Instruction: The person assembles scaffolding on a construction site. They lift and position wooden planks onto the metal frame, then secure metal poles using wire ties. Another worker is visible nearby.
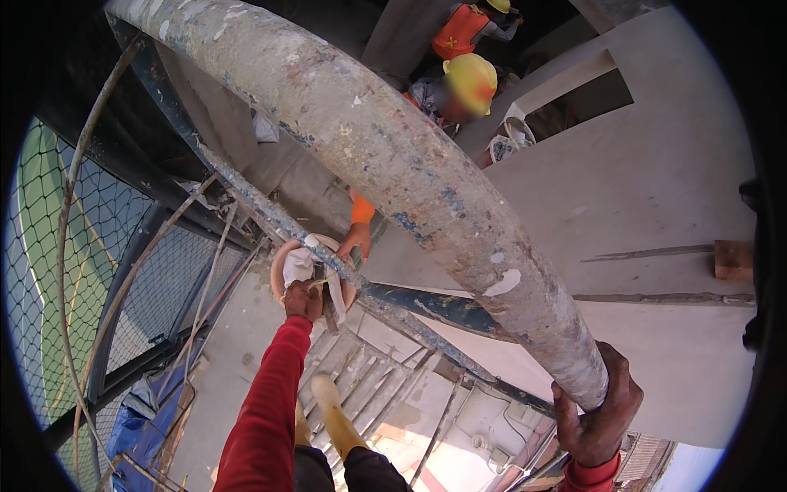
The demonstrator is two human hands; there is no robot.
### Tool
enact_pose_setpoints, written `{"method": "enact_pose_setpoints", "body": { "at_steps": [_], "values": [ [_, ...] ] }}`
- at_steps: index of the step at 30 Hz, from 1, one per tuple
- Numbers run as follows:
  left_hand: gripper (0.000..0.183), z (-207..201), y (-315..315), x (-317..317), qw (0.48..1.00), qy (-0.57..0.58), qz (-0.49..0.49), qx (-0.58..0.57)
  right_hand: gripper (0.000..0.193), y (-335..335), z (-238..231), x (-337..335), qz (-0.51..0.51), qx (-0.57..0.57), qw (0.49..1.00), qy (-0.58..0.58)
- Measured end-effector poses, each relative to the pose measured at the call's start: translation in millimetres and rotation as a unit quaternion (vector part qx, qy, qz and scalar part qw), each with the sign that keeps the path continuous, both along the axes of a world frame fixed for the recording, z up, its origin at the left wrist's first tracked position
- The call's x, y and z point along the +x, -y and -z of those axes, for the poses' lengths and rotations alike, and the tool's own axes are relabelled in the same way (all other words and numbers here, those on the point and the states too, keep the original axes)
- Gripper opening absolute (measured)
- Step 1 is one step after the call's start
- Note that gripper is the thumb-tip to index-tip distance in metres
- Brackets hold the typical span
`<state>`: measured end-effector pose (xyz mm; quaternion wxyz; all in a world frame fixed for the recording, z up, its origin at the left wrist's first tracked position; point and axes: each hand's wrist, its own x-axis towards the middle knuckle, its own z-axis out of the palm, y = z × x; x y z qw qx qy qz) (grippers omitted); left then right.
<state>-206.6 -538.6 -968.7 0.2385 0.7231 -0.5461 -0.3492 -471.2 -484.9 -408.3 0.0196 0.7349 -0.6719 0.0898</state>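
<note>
My right hand (pixel 598 410) is wrapped round the lower end of a thick, paint-spattered scaffold pipe (pixel 459 193). Below the pipe, my left hand (pixel 303 301) is closed at the near side of a round pinkish bucket (pixel 279 275). Exactly what its fingers grip is hidden. White cloth or bag material (pixel 298 266) lies in the bucket, beside a narrow brownish strip. From the far side another person's hand (pixel 356 239), with an orange cuff, reaches to the bucket's rim.
Thinner scaffold tubes (pixel 434 340) cross below the thick pipe. A co-worker in a yellow helmet (pixel 471 82) is beyond it, with another person in an orange vest (pixel 461 33) farther back. Netting (pixel 98 254) hangs at left. My yellow boots (pixel 338 414) stand on a slatted platform.
</note>
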Motion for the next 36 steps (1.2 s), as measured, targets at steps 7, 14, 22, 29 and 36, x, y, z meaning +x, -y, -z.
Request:
{"method": "enact_pose_setpoints", "body": {
  "at_steps": [7,14,22,29,36],
  "values": [
    [0.045,-11,18,-27,0.996,0.081,0.036,0.011,0.061,-1,2,2,-0.001,0.0,1.0,-0.006],
    [0.061,-8,38,1,0.987,0.077,0.1,0.097,0.062,-2,1,6,0.02,0.007,1.0,0.003],
    [0.084,3,30,31,0.997,0.047,0.053,0.021,0.057,-3,1,5,0.012,0.01,1.0,0.004],
    [0.077,0,-46,41,0.99,-0.006,0.03,0.14,0.053,0,-5,7,-0.003,0.008,1.0,-0.021],
    [0.075,-23,-242,61,0.94,0.006,0.069,0.334,0.047,-2,-16,11,-0.011,-0.002,0.999,-0.041]
  ]
}}
